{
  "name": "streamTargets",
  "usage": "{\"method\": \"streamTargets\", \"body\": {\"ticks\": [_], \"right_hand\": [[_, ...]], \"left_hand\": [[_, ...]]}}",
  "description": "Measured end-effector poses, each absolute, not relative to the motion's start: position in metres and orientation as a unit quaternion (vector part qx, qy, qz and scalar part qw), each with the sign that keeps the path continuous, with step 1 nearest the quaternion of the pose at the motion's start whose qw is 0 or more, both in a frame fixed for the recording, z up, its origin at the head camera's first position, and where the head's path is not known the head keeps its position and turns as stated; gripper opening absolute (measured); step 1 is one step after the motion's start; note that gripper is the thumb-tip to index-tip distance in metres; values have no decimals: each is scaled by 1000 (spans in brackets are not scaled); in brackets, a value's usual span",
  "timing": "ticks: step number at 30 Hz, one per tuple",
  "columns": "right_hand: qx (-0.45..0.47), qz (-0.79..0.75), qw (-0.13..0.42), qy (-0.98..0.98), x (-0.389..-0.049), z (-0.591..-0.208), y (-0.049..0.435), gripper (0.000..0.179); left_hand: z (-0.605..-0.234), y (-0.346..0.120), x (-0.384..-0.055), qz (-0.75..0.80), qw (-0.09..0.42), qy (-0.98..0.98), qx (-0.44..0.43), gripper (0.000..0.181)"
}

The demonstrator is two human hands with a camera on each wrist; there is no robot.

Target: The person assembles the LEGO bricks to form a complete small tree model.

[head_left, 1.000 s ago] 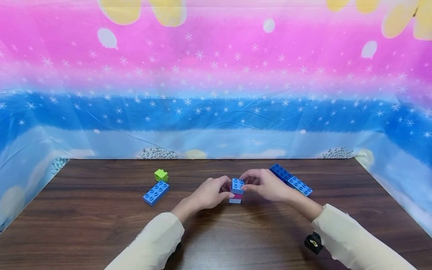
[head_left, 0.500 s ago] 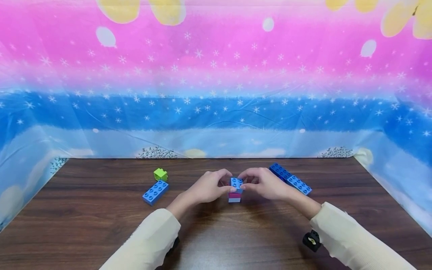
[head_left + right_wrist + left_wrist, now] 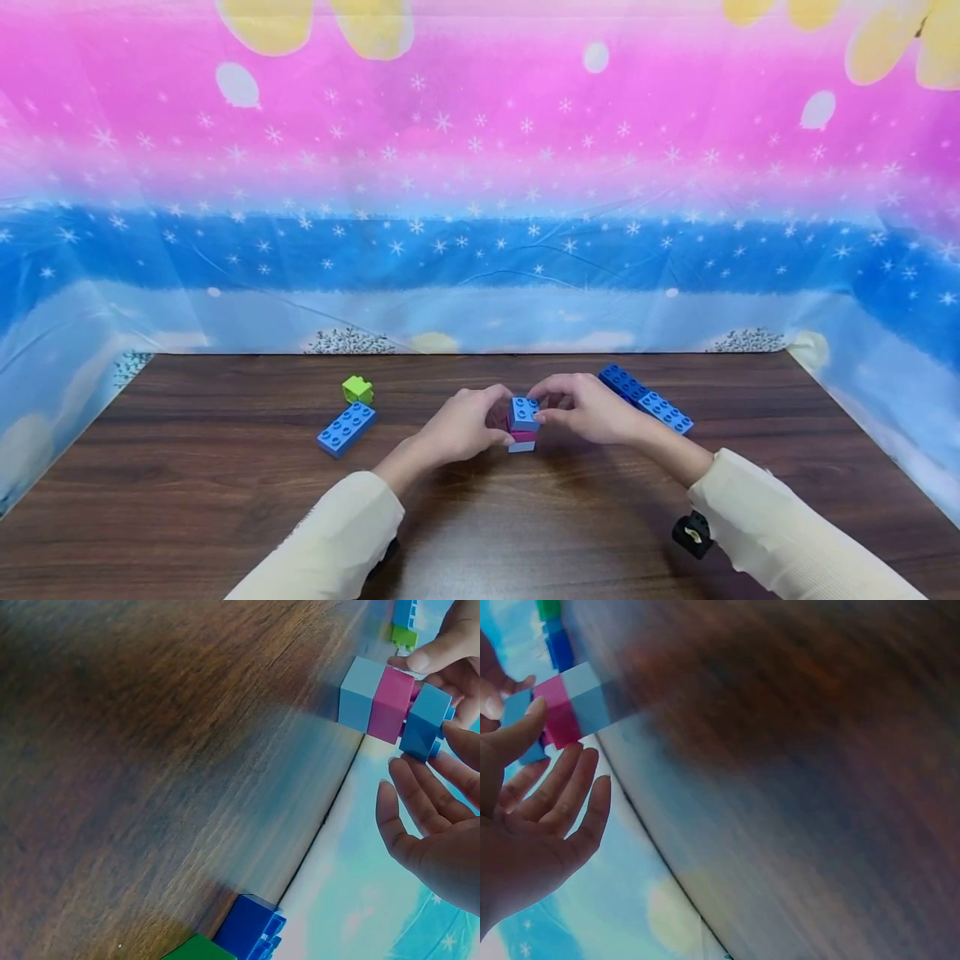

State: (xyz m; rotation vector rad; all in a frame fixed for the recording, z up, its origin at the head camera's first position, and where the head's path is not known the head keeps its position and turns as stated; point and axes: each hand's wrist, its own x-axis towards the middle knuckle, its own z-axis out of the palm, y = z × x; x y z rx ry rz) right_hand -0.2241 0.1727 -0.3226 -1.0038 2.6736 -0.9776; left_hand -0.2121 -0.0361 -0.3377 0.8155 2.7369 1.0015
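Observation:
At mid-table stands a small stack: a pale grey-blue brick (image 3: pixel 358 697) at the bottom, a pink brick (image 3: pixel 390 705) on it, and a blue 2x2 brick (image 3: pixel 524 413) on top. The blue brick sits slightly askew, with a gap showing above the pink one in the right wrist view. My right hand (image 3: pixel 592 410) pinches the blue brick, its thumb on the near right edge. From the left, my left hand (image 3: pixel 463 427) holds the stack at the pink brick between thumb and index finger. Its other fingers extend loosely in the left wrist view.
Left of the hands lie a blue 2x4 brick (image 3: pixel 347 429) and a lime-green brick (image 3: pixel 357 389). At the back right are a dark blue brick (image 3: pixel 622 382) and another blue brick (image 3: pixel 666 412); a green brick (image 3: pixel 199 949) shows there too. A patterned cloth (image 3: pixel 480 250) hangs behind the table.
My left thumb has come down from the front of the blue brick to the pink brick's level. The blue brick has turned slightly on the stack. My right hand has hardly moved.

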Motion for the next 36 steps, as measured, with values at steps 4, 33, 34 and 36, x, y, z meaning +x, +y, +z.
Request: {"method": "streamTargets", "body": {"ticks": [4, 33, 34, 36], "right_hand": [[-334, -322, 61, 884, -224, -321, 172, 25], [-344, -287, 32, 894, -221, -319, 171, 25], [-343, -285, 30, 895, -221, -319, 171, 25], [-346, -282, 28, 894, -221, -318, 171, 25]], "left_hand": [[-343, -34, -213, 310, 53, 911, 265, 36], [-343, -30, -214, 312, 57, 909, 269, 25], [-344, -30, -214, 311, 57, 910, 269, 24], [-344, -29, -215, 309, 55, 910, 272, 22]]}}
